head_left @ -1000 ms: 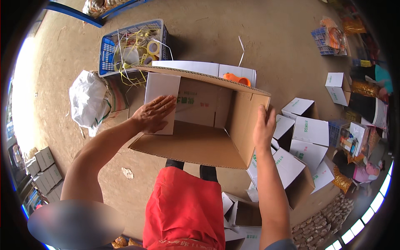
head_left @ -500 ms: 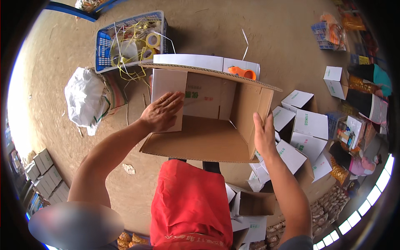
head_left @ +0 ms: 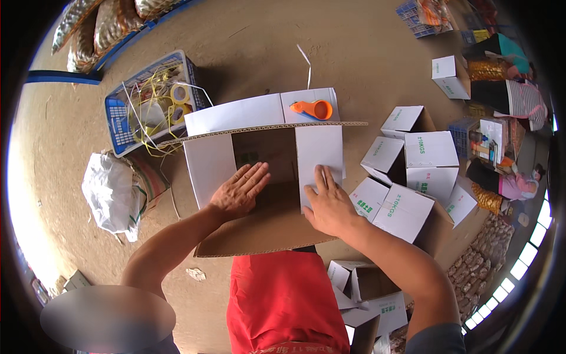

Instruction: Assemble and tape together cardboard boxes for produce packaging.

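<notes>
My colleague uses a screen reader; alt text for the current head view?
A person's right hand touches the folded-in right flap of an open cardboard box; the left hand is at the left flap's inner edge. Beyond lies an orange tool; a blue crate holding tape rolls is left, white boxes right.

Daylight glares white at my far left; my carton (head_left: 265,147) is shadowed inside; fisheye curves the bright window strip (head_left: 519,269); a blurred oval (head_left: 108,319) clouds the lower left.

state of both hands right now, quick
Left hand: open, at the left white cardboard flap, gripping nothing.
Right hand: open, on the right white cardboard flap, gripping nothing.
</notes>
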Demonstrator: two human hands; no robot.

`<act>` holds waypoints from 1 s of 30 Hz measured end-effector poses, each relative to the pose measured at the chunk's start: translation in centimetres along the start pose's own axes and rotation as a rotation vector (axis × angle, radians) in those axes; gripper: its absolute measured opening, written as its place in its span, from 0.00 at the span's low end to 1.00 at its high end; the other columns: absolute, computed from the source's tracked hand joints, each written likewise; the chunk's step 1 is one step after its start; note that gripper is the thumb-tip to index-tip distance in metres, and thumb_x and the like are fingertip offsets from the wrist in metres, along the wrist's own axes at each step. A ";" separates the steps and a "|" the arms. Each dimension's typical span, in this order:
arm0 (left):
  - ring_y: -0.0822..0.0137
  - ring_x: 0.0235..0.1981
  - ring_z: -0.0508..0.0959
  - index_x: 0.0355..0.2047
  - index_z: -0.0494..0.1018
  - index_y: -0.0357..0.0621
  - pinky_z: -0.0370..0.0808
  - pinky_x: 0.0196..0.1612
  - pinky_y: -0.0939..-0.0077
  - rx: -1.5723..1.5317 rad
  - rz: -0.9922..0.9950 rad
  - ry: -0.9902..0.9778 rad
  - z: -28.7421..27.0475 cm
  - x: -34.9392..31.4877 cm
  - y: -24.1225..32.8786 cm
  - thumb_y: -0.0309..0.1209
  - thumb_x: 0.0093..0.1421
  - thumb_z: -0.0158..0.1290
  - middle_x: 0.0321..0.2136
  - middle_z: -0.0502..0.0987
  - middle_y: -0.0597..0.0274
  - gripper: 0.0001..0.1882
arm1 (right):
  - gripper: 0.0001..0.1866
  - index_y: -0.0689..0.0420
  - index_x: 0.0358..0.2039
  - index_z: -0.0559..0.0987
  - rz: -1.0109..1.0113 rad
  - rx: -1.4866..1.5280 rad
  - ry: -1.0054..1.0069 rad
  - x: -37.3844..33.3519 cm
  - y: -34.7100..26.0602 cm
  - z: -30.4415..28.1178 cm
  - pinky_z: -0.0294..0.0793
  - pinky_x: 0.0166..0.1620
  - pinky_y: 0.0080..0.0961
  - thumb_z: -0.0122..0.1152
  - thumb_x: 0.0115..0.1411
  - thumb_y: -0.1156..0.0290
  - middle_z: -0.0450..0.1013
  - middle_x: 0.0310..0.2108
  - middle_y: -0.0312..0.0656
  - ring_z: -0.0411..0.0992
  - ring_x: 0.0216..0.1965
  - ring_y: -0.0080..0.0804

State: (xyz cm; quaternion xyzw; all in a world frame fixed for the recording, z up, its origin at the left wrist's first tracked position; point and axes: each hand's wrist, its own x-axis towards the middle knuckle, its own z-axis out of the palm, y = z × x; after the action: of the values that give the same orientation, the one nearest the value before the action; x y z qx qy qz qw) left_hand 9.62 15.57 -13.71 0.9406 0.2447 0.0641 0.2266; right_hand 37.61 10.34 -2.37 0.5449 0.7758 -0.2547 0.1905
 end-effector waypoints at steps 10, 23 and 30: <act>0.62 0.76 0.53 0.70 0.63 0.46 0.47 0.78 0.51 0.062 0.137 -0.011 4.1 7.4 1.7 0.30 0.60 0.51 0.74 0.57 0.63 0.35 | 0.14 0.59 0.45 0.81 -0.302 0.348 0.271 -0.4 2.2 -0.8 0.62 0.70 0.44 0.63 0.62 0.67 0.71 0.59 0.52 0.66 0.65 0.45; 0.44 0.76 0.48 0.74 0.54 0.45 0.44 0.77 0.43 -0.066 -0.208 -0.507 6.6 6.9 1.0 0.36 0.68 0.46 0.75 0.51 0.43 0.35 | 0.34 0.68 0.63 0.69 -0.145 0.214 0.469 6.2 1.4 -2.3 0.53 0.72 0.43 0.44 0.73 0.48 0.64 0.66 0.59 0.57 0.71 0.50; 0.50 0.69 0.65 0.66 0.66 0.43 0.59 0.71 0.51 -0.372 -0.428 -0.569 -0.2 8.2 5.5 0.40 0.70 0.46 0.66 0.68 0.49 0.27 | 0.33 0.68 0.71 0.61 -0.133 0.255 0.200 5.5 0.8 1.9 0.42 0.77 0.43 0.44 0.74 0.57 0.48 0.77 0.55 0.43 0.78 0.50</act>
State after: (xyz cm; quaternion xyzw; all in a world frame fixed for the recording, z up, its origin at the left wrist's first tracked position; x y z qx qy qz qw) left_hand 19.09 15.44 -10.92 0.7916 0.3468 -0.2043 0.4597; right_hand 36.55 13.53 -7.16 0.5348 0.7866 -0.3076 0.0247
